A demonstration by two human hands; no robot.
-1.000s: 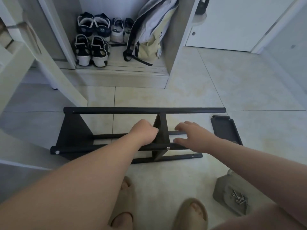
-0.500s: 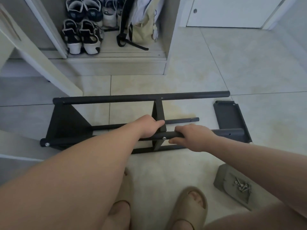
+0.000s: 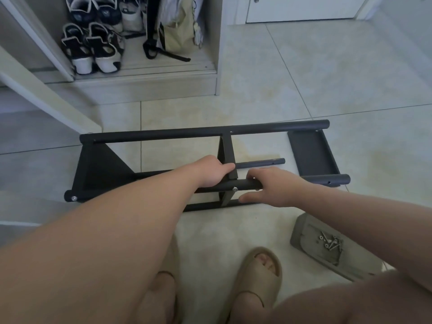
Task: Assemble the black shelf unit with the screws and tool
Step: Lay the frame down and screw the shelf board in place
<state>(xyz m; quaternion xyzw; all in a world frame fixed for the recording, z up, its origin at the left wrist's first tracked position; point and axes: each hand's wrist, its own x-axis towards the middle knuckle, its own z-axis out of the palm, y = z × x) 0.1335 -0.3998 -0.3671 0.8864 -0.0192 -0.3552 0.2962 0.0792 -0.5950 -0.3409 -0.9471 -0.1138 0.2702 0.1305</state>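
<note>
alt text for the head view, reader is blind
A person's left hand and right hand grip the near tube of a half-built black shelf frame on a tiled floor, either side of its middle panel. Loose screws lie in a grey tray nearby.

matt black metal shelf frame (image 3: 203,133), shiny metal screws (image 3: 329,242), glossy tile floor (image 3: 315,78).

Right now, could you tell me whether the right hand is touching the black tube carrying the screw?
Touching: head view shows right hand fingers curled over the black tube beside the screw.
</note>
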